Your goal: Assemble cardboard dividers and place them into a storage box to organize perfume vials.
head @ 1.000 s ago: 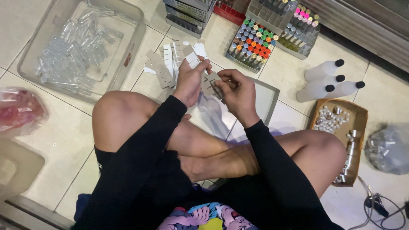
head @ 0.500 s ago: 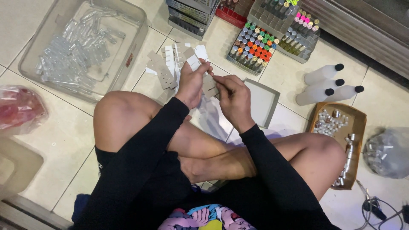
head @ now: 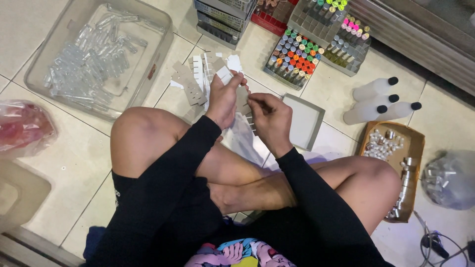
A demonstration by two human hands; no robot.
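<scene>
Head view, left to right, placed by the grey slotted card strip (head: 242, 100) held above the crossed legs. Far left of the strip, a red plastic bag (head: 22, 126) lies on the tiled floor (head: 64, 163). Up and left of the strip stands a clear bin (head: 161, 47) of clear tubes (head: 84, 69). Loose card strips (head: 190, 81) lie just left of it. The left hand (head: 223, 99) is closed around the strip's left side; the right hand (head: 269, 118) pinches its right edge. Right of the strip lies a grey tray (head: 304, 121); above that, a rack of colour-capped vials (head: 294, 57). Farther right lie white bottles (head: 376, 101) and a cardboard box (head: 418, 148) of small metal parts.
</scene>
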